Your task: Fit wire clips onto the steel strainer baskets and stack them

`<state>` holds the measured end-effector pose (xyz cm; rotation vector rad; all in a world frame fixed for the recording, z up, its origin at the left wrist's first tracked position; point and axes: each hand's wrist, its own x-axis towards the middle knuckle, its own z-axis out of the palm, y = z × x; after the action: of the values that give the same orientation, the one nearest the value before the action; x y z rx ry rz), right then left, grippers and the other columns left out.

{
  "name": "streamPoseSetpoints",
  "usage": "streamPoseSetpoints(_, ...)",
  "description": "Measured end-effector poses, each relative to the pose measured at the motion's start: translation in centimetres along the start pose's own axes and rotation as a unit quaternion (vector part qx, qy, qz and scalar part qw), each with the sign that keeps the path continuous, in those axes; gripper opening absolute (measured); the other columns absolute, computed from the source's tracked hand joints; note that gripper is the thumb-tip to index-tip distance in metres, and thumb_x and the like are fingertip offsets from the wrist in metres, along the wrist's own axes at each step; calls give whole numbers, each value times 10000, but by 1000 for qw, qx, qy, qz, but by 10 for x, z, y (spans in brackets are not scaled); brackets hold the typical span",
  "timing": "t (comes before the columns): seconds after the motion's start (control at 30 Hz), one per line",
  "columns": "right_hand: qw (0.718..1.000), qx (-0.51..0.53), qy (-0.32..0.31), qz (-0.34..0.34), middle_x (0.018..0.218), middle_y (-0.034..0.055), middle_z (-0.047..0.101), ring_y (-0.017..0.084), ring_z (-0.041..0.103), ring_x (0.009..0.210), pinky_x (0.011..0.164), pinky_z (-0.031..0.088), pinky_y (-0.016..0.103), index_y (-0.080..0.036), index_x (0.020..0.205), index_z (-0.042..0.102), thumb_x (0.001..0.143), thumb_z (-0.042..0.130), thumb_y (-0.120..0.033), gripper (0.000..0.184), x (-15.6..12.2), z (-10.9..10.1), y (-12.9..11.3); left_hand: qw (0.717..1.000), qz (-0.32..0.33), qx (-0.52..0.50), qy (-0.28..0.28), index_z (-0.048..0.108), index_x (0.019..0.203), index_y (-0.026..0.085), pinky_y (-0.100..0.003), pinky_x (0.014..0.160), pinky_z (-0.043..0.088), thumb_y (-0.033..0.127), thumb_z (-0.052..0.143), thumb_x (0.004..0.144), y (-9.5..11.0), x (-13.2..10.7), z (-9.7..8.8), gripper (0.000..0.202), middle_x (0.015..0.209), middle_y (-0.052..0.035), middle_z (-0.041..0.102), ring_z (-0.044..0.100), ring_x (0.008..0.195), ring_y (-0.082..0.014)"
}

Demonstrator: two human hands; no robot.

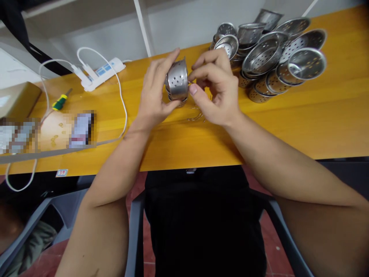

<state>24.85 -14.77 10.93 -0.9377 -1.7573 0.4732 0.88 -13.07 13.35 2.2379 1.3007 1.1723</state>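
Note:
A perforated stainless steel cup [177, 80] is tipped on its side in my left hand [154, 90], whose fingers and thumb wrap round it. Just right of the cup, my right hand [216, 88] pinches a thin metal wire piece [190, 82] between thumb and index finger. The wire touches or nearly touches the cup; most of it is hidden by the fingers. Below the right hand, several thin curved wire hooks [196, 117] lie on the yellow wooden table [178, 150].
Stacks of perforated metal cups [261, 57] stand at the back right. On the left are a white power strip [102, 73] with cables, a green and yellow screwdriver [60, 101], a blurred phone [82, 130] and a cardboard box [21, 99]. Part of another person shows at lower left.

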Motion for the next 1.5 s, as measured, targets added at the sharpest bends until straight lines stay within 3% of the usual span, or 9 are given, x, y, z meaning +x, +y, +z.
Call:
streamPoseSetpoints(0.23,996,76,-54,0,1048,138,780,428,802,1163,1161,762,726,-333,920,752,1102,680,-1147,837,1,5,3,1000,11,-5,-2,751,1622,469,-662,1650,519,356,1071,918,-3,3,2,781,1894,-32,710,559,1943,-444)
streamPoseSetpoints(0.5,998,56,-39,0,1012,133,698,416,746,1132,1112,725,698,-315,876,653,1047,707,-1187,890,6,3,11,999,21,19,-30,659,1705,470,-670,1614,569,396,992,1010,-10,-3,7,774,1932,-25,675,604,1925,-426)
streamPoseSetpoints(0.67,992,129,-14,-10,915,99,630,342,630,903,992,687,653,-314,813,549,1004,811,-1153,900,11,7,6,1000,5,19,-23,638,1688,479,-655,1615,567,447,1010,1005,-14,-4,11,779,1918,-30,679,572,1949,-413)
streamPoseSetpoints(0.8,955,296,-24,17,791,51,459,264,445,717,685,571,537,-319,743,424,884,933,-1094,938,22,-5,5,1000,23,-3,12,581,1693,479,-625,1595,594,642,1088,957,-21,-6,9,908,1846,-53,691,637,1895,-433)
streamPoseSetpoints(0.93,930,366,-4,38,804,42,408,240,415,668,606,467,482,-313,718,393,907,953,-930,855,31,-22,6,990,91,-26,104,468,1768,490,-615,1673,473,1039,913,966,-41,0,7,1069,1858,-58,656,573,1927,-433)
streamPoseSetpoints(1.03,965,252,64,23,742,31,430,224,395,657,638,414,474,-320,699,457,966,940,-938,829,30,-22,17,982,64,-47,172,460,1827,461,-588,1686,436,1222,726,944,-64,12,10,1196,1921,-72,609,446,1987,-431)
streamPoseSetpoints(1.13,999,31,10,16,740,48,537,268,514,753,770,530,517,-325,766,563,1009,889,-1041,823,24,-13,34,975,46,-88,198,523,1797,433,-577,1680,412,1273,615,943,-82,20,15,1201,1833,-76,671,459,1949,-401)
streamPoseSetpoints(1.33,973,-122,-188,61,783,75,726,347,723,870,859,667,541,-320,931,714,1074,900,-860,589,15,-8,69,980,10,-79,180,688,1481,461,-570,1460,655,1200,583,1034,-76,16,23,870,1547,-103,771,789,1558,-365)
streamPoseSetpoints(1.5,977,-118,-165,60,996,136,876,399,819,990,960,726,587,-301,1064,799,1081,938,-798,516,17,-12,77,984,-3,-106,143,603,1623,494,-552,1480,657,1143,652,1020,-74,19,35,887,1693,-75,797,779,1655,-367)
